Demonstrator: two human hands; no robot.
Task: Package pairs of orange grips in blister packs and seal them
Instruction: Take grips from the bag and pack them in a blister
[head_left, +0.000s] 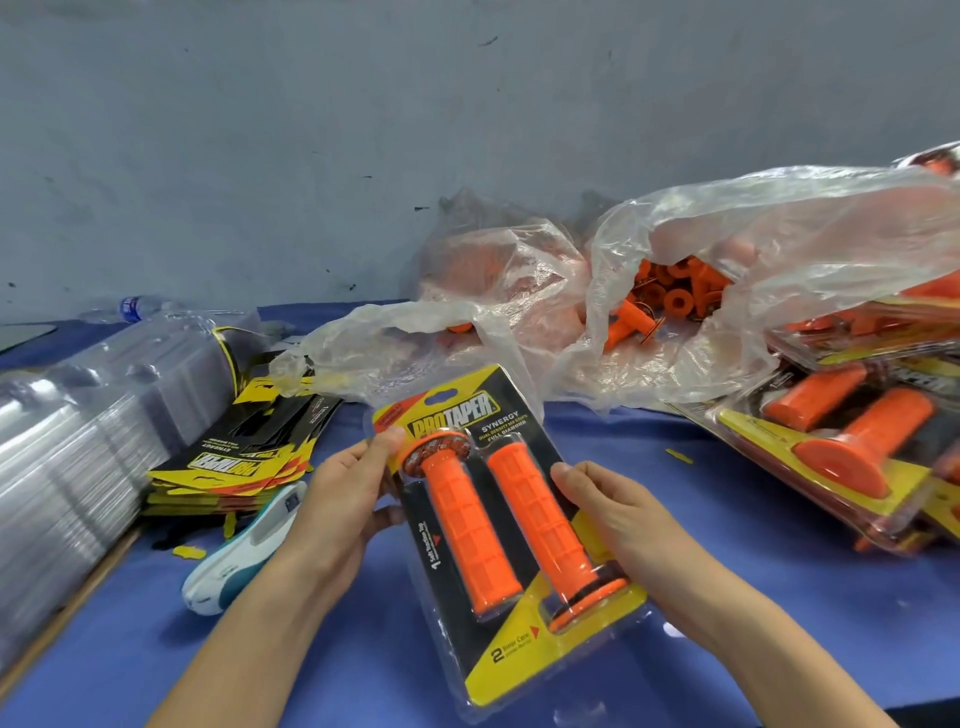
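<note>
A blister pack (511, 654) with a black and yellow card is held over the blue table, tilted. Two orange grips lie side by side in it: the left grip (462, 525) and the right grip (550, 525). My left hand (343, 499) grips the pack's upper left edge, thumb by the left grip's flange. My right hand (608, 514) holds the pack's right side, thumb pressing on the right grip.
Clear plastic bags (753, 249) of loose orange grips lie behind. Finished packs (852, 447) pile up at the right. At the left are a stack of clear blister shells (93, 415), printed cards (239, 462), and a white and teal tool (249, 545).
</note>
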